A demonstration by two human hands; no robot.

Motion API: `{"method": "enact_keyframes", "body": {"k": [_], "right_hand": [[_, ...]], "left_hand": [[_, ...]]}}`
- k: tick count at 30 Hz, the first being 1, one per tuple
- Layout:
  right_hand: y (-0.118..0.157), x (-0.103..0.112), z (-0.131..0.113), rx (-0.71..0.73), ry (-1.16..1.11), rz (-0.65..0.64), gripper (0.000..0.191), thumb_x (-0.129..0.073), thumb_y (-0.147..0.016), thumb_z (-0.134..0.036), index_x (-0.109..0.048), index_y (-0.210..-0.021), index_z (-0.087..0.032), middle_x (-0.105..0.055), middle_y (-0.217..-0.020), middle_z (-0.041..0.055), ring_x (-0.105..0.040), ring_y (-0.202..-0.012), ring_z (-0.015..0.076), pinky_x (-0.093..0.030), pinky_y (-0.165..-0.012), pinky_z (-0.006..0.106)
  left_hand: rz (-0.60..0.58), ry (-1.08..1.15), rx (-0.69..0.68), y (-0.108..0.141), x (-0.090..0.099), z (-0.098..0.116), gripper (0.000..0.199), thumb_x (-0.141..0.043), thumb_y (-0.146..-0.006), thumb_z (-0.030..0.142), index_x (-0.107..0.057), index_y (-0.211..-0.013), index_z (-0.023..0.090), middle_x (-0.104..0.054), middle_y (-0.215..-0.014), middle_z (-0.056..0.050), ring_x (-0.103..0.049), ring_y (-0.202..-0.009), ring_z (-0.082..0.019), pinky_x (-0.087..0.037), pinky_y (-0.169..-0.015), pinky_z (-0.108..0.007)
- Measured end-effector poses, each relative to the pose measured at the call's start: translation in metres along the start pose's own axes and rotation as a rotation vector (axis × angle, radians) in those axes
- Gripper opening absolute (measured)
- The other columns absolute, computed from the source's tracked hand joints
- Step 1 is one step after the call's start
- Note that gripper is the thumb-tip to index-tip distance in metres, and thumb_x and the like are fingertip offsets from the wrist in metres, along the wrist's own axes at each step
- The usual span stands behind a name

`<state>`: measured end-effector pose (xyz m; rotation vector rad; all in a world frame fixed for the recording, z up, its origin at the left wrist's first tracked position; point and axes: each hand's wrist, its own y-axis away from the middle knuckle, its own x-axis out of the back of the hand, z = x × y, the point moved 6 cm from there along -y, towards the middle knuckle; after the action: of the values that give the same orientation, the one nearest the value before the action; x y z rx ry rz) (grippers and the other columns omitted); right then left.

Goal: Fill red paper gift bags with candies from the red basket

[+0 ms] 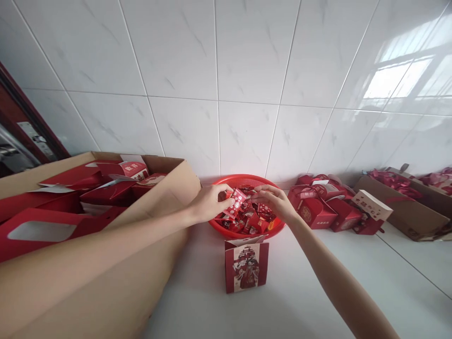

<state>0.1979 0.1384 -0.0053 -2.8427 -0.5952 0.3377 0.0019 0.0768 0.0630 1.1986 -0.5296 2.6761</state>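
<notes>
My left hand (210, 203) pinches a red wrapped candy (236, 203) with a pale printed pattern, above the left part of a red plastic basket (216, 228). Many more wrapped candies (249, 223) fill that basket. Over its right side, my right hand (277, 202) has its fingers bent together at the candies; whatever lies between the fingertips is too small to make out. In front of the basket a dark red gift box (247, 266) stands upright, its front printed with a figure picture. Its top flaps look raised.
At the left a large cardboard carton (176, 188) holds several red boxes (109, 190). Red gift boxes (318, 212) are grouped to the right of the basket. Farther right stands a cardboard box (406, 207) with red ribbon-like items (395, 183). A tiled wall (247, 136) rises behind.
</notes>
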Motion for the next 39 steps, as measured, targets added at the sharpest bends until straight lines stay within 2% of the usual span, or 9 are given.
{"method": "enact_keyframes", "body": {"k": [6, 13, 17, 24, 28, 32, 34, 37, 39], "right_hand": [[0.031, -0.002, -0.019, 0.010, -0.150, 0.146, 0.034, -0.090, -0.062, -0.033, -0.059, -0.067, -0.019, -0.064, -0.066, -0.0038, -0.060, -0.061, 0.0091, -0.050, -0.061, 0.022], [0.048, -0.018, -0.035, -0.078, -0.247, 0.150, 0.039, -0.085, -0.060, -0.027, -0.064, -0.093, -0.022, -0.061, -0.068, -0.0052, -0.062, -0.059, 0.0121, -0.048, -0.054, 0.023], [0.052, -0.033, -0.033, -0.177, -0.232, 0.127, 0.036, -0.086, -0.062, -0.032, -0.066, -0.089, -0.018, -0.061, -0.074, -0.0027, -0.057, -0.059, 0.0100, -0.038, -0.042, 0.019], [0.053, -0.061, -0.031, -0.124, -0.070, 0.046, 0.039, -0.086, -0.064, -0.044, -0.067, -0.085, -0.017, -0.058, -0.065, -0.0039, -0.046, -0.046, 0.0065, -0.032, -0.038, 0.020], [0.051, -0.062, -0.027, -0.107, -0.073, 0.036, 0.038, -0.083, -0.067, -0.048, -0.065, -0.081, -0.018, -0.056, -0.062, -0.0042, -0.044, -0.042, 0.0063, -0.027, -0.035, 0.020], [0.050, -0.053, -0.025, -0.124, -0.121, 0.085, 0.035, -0.084, -0.065, -0.043, -0.062, -0.076, -0.019, -0.055, -0.056, -0.0047, -0.046, -0.043, 0.0078, -0.029, -0.035, 0.019], [0.050, -0.047, -0.025, -0.130, -0.141, 0.114, 0.033, -0.083, -0.066, -0.041, -0.060, -0.073, -0.019, -0.053, -0.052, -0.0047, -0.046, -0.043, 0.0086, -0.031, -0.036, 0.019], [0.049, -0.035, -0.027, -0.107, -0.161, 0.152, 0.029, -0.081, -0.067, -0.038, -0.059, -0.069, -0.018, -0.052, -0.051, -0.0040, -0.046, -0.044, 0.0089, -0.033, -0.037, 0.020], [0.048, -0.026, -0.028, -0.095, -0.167, 0.178, 0.028, -0.080, -0.067, -0.035, -0.057, -0.067, -0.018, -0.052, -0.051, -0.0041, -0.047, -0.045, 0.0088, -0.035, -0.038, 0.020]], "left_hand": [[-0.050, 0.126, 0.009, -0.002, -0.004, -0.003, 0.036, -0.062, -0.080, 0.049, -0.068, -0.096, 0.017, -0.074, -0.087, -0.005, -0.068, -0.079, -0.022, -0.053, -0.074, -0.034], [-0.123, 0.327, -0.036, 0.003, -0.006, 0.012, 0.038, -0.066, -0.082, 0.050, -0.067, -0.100, 0.017, -0.073, -0.097, -0.006, -0.069, -0.092, -0.025, -0.055, -0.084, -0.036], [-0.124, 0.368, -0.055, 0.007, -0.006, 0.022, 0.039, -0.066, -0.084, 0.050, -0.067, -0.106, 0.017, -0.073, -0.103, -0.006, -0.068, -0.095, -0.024, -0.056, -0.085, -0.036], [-0.146, 0.408, -0.074, 0.012, -0.007, 0.032, 0.037, -0.067, -0.085, 0.044, -0.066, -0.110, 0.017, -0.073, -0.105, -0.007, -0.069, -0.095, -0.023, -0.056, -0.086, -0.036], [-0.142, 0.400, -0.033, 0.011, -0.007, 0.027, 0.039, -0.067, -0.084, 0.046, -0.063, -0.110, 0.017, -0.072, -0.094, -0.005, -0.069, -0.088, -0.021, -0.056, -0.081, -0.035], [-0.120, 0.395, 0.009, 0.011, -0.005, 0.025, 0.044, -0.065, -0.084, 0.045, -0.054, -0.117, 0.019, -0.068, -0.102, -0.005, -0.067, -0.092, -0.020, -0.054, -0.084, -0.036], [-0.108, 0.373, 0.011, 0.013, -0.004, 0.027, 0.038, -0.066, -0.083, 0.043, -0.054, -0.111, 0.020, -0.065, -0.103, -0.004, -0.066, -0.091, -0.020, -0.054, -0.081, -0.034], [-0.149, 0.254, -0.045, 0.017, -0.006, 0.036, 0.020, -0.065, -0.082, 0.038, -0.057, -0.085, 0.020, -0.064, -0.091, -0.001, -0.063, -0.086, -0.018, -0.051, -0.079, -0.032], [-0.215, 0.137, -0.099, 0.021, -0.010, 0.041, 0.023, -0.064, -0.082, 0.036, -0.056, -0.068, 0.019, -0.061, -0.083, 0.000, -0.060, -0.083, -0.018, -0.049, -0.080, -0.032]]}}
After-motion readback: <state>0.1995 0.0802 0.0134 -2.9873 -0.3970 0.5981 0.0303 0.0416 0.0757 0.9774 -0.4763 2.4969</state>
